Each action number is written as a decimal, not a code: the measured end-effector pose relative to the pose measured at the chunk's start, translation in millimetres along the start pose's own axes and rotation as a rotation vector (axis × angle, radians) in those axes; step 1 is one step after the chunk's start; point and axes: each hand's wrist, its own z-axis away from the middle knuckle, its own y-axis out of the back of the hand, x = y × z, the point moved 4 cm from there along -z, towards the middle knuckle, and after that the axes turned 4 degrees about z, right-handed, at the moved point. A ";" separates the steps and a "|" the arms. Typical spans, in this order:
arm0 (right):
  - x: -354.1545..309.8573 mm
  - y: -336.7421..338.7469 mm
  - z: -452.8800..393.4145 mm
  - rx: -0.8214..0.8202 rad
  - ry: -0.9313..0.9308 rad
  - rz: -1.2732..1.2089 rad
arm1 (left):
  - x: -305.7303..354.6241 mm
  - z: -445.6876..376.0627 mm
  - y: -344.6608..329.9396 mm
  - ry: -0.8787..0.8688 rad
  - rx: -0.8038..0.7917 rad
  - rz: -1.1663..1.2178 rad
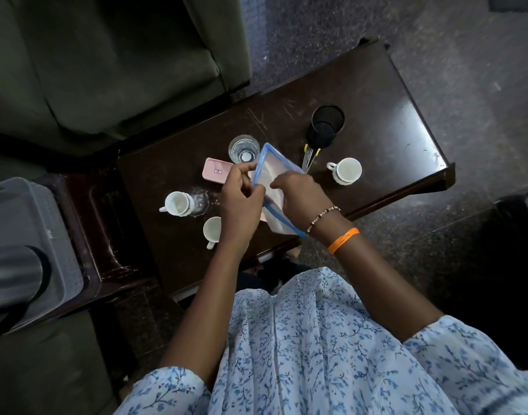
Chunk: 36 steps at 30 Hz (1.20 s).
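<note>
Over the dark wooden table I hold a clear plastic bag with a blue zip edge that has white powder inside. My left hand pinches the bag's blue rim on its left side. My right hand grips the bag from the right, fingers curled over its side, and hides the bag's middle. Three white cups stand around: one at the left, one near the front edge, one at the right. A glass of water stands just behind the bag.
A pink phone lies left of the bag. A black mesh holder stands at the back, with yellow-handled scissors beside it. Spilled liquid glistens by the left cup. A sofa and a grey bin stand to the left.
</note>
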 end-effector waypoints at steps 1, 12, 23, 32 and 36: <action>0.6 -4.3 -4.1 -0.082 -0.026 -0.024 | 0.1 0.4 -0.6 -0.005 -0.009 -0.012; 19.6 -27.8 -39.4 -0.266 -0.179 0.058 | 1.3 7.6 -1.5 -0.050 -0.016 -0.074; 18.6 -29.9 -36.8 -0.190 -0.068 0.175 | 4.2 10.7 -4.0 0.035 -0.011 -0.058; 17.9 -32.8 -34.9 -0.192 0.084 0.129 | 6.0 14.5 -6.6 0.056 -0.030 -0.033; 16.8 -36.7 -37.5 -0.237 0.080 0.058 | 4.1 14.4 -7.6 0.065 -0.062 -0.021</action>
